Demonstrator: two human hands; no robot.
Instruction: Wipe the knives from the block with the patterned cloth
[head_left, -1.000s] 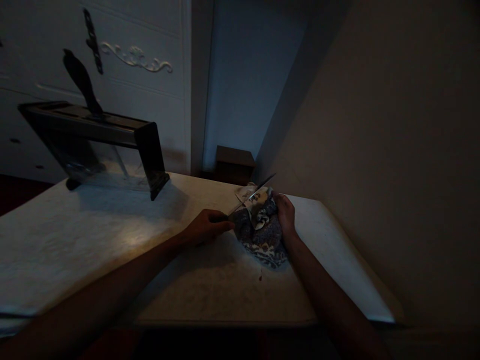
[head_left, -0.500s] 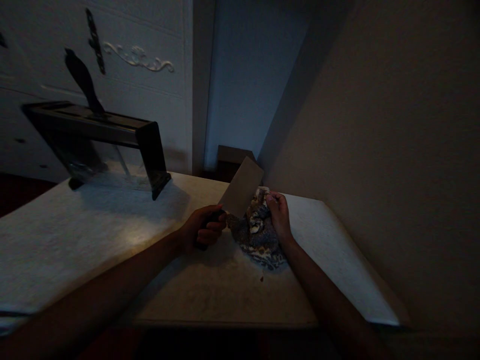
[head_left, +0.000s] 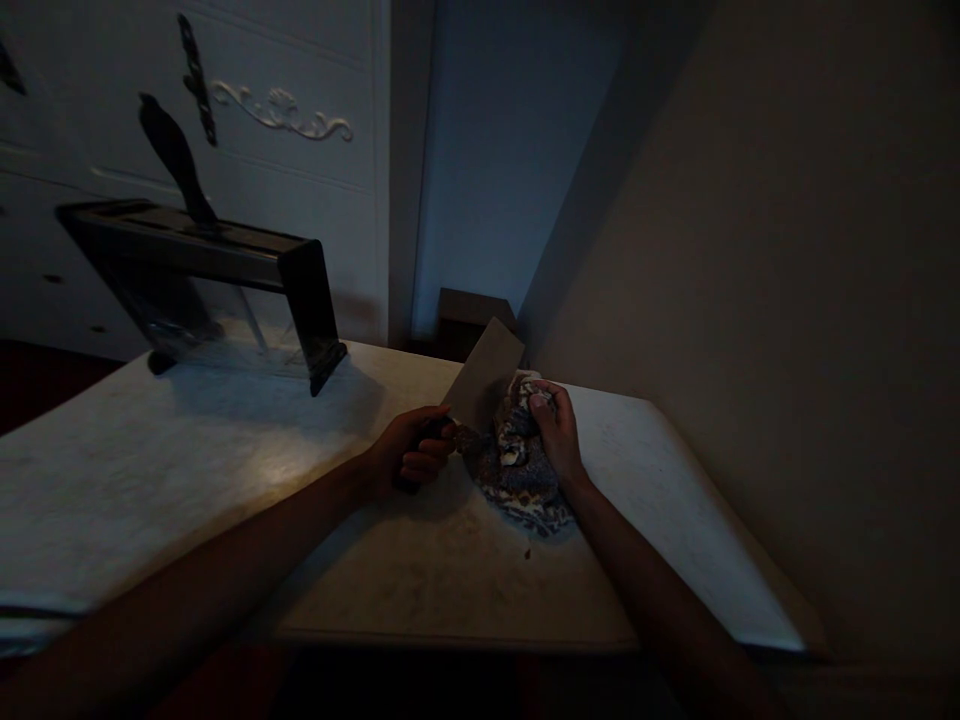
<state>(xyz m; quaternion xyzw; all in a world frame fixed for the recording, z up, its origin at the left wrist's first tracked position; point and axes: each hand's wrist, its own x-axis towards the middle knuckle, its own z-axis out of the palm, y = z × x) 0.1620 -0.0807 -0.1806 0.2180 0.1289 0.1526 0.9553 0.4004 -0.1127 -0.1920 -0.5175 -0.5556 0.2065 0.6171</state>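
Observation:
My left hand [head_left: 409, 455] is wrapped round the dark handle of a broad cleaver [head_left: 484, 375], whose flat blade tilts up and to the right with its face toward me. My right hand [head_left: 553, 430] grips a bunched patterned cloth [head_left: 517, 480] that lies on the pale table [head_left: 225, 490]. The cloth touches the blade's right side near its lower edge. The room is dim.
A dark knife rack [head_left: 202, 275] with a clear front stands at the table's back left, one knife handle [head_left: 176, 160] sticking up from it. A white ornate cabinet is behind it. A bare wall runs along the right; a small brown box [head_left: 472, 315] sits beyond the table.
The cleaver turned from edge-on to showing its flat face, and now leans a little further over against the cloth. My right hand shifted slightly on the cloth.

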